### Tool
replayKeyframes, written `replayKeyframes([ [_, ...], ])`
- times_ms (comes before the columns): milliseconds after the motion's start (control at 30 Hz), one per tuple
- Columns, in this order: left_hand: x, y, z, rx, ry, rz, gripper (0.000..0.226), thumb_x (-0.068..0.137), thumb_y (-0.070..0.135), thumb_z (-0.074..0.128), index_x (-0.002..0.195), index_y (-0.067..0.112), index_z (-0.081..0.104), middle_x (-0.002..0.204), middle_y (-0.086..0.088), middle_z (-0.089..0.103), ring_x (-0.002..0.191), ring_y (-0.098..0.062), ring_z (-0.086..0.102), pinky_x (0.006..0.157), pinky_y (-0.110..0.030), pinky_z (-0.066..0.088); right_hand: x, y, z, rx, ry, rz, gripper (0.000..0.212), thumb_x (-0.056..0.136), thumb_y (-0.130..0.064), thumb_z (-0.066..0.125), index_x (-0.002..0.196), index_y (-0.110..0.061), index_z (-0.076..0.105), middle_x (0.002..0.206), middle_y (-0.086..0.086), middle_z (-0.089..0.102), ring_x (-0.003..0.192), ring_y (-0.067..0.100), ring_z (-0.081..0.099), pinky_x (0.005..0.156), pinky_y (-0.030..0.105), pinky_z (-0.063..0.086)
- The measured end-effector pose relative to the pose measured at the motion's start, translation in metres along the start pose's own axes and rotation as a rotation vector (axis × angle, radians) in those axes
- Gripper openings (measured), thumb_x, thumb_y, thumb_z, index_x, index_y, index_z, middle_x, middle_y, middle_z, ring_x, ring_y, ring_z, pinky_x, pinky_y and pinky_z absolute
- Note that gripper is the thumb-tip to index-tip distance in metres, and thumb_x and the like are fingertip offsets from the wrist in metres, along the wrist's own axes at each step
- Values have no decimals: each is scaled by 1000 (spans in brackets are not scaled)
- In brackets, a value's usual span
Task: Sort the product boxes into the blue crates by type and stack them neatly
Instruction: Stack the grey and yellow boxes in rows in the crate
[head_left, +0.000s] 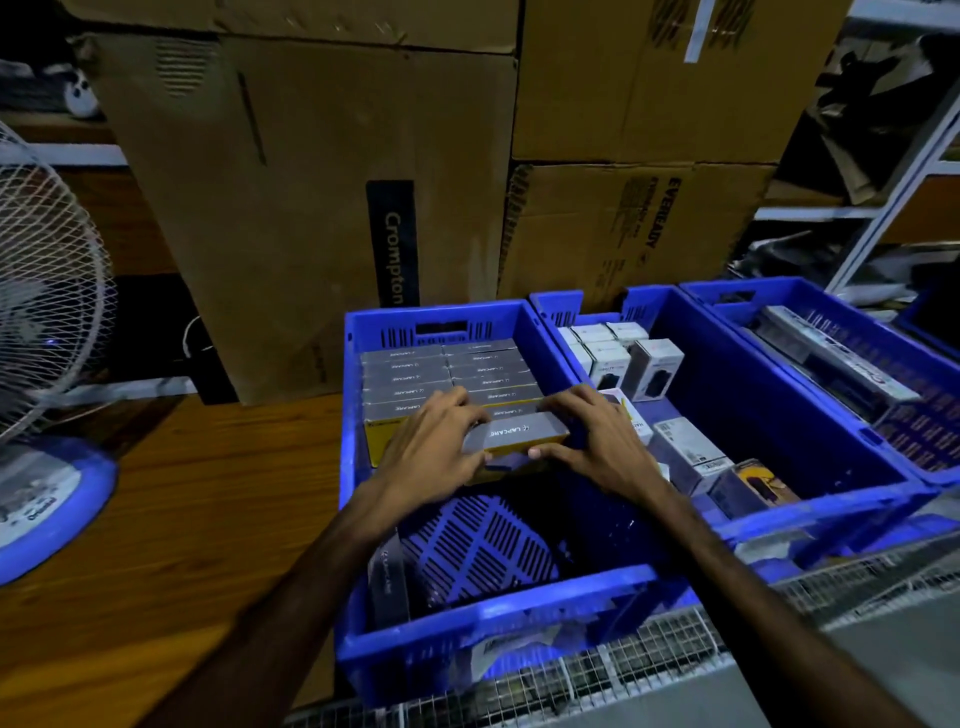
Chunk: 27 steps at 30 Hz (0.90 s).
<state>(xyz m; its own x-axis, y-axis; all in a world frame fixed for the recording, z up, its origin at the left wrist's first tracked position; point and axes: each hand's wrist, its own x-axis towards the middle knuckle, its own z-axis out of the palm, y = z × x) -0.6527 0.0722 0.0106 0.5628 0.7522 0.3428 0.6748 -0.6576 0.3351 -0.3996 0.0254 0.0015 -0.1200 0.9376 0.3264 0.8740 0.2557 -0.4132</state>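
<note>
A grey Lapcare box (511, 434) with a yellow side is held over the left blue crate (493, 631). My left hand (434, 439) grips its left end and my right hand (592, 439) grips its right end. It sits at the front of two neat rows of matching grey boxes (447, 371) that fill the crate's far half. One more grey box (387, 577) leans on the near-left wall. The middle blue crate (810, 501) holds upright white boxes (610, 348) at the back and loose boxes (691, 454) nearer. The right crate (935, 470) holds long boxes (831, 353).
Large brown cartons (322, 208) stand right behind the crates. A pedestal fan (47, 332) with a blue base sits on the wooden surface (171, 545) to the left. A white wire mesh edge (649, 654) runs under the crates' front. Metal shelving (893, 208) rises at the far right.
</note>
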Motion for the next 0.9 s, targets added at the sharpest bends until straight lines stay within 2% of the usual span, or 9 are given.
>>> replayKeyframes([
  [100,9,-5,4,52,-82,-1,46,89,41,77,130,24,66,112,4,53,111,-23,53,94,-45,50,0,-2,-2,205,172,115,77,69,-74,73,128,-26,64,119,-3,54,111,10,55,95,27,42],
  [167,15,-6,9,90,-120,-9,47,91,40,76,132,21,64,119,1,54,118,-25,51,98,-45,50,-1,-5,-5,250,265,185,69,77,-72,66,126,-24,66,115,-2,53,106,8,54,90,21,39],
  [267,28,-4,17,92,-115,12,48,89,43,76,129,18,65,122,-1,58,122,-25,52,101,-47,49,-1,-5,-6,268,321,237,60,88,-69,54,121,-22,68,110,1,54,101,9,54,87,24,40],
  [367,44,0,22,141,-101,18,50,87,50,76,126,20,69,121,0,62,119,-24,52,99,-43,48,-1,-4,-6,307,374,268,51,94,-61,51,116,-19,69,109,1,57,100,8,56,88,24,41],
  [500,57,-5,33,48,-141,-69,47,85,42,82,122,15,70,121,-2,57,118,-26,56,96,-41,52,0,0,-6,302,410,303,15,105,-38,56,108,-26,65,107,2,58,99,7,55,93,27,42],
  [567,57,-11,42,24,-193,-106,43,86,40,82,116,14,67,130,-5,55,122,-29,56,97,-41,51,0,2,-5,304,437,309,18,106,-34,56,110,-21,67,107,2,59,94,-4,53,94,27,42],
  [667,55,-14,53,73,-230,-83,36,90,37,79,112,15,61,135,-6,52,123,-31,55,94,-38,46,1,3,-5,300,460,318,23,107,-34,54,112,-17,68,109,4,61,98,-18,51,96,32,46],
  [767,52,-12,57,108,-225,-50,35,91,31,75,119,16,59,140,-8,52,124,-34,54,94,-39,45,1,3,-5,304,454,316,24,107,-34,54,113,-16,68,111,4,61,94,-11,51,96,32,47],
  [900,49,-1,59,154,-207,-27,32,86,18,74,111,16,55,124,-7,55,106,-37,61,77,-44,49,-1,1,-7,301,461,313,24,107,-33,54,113,-14,68,110,3,60,96,-4,50,96,34,48],
])
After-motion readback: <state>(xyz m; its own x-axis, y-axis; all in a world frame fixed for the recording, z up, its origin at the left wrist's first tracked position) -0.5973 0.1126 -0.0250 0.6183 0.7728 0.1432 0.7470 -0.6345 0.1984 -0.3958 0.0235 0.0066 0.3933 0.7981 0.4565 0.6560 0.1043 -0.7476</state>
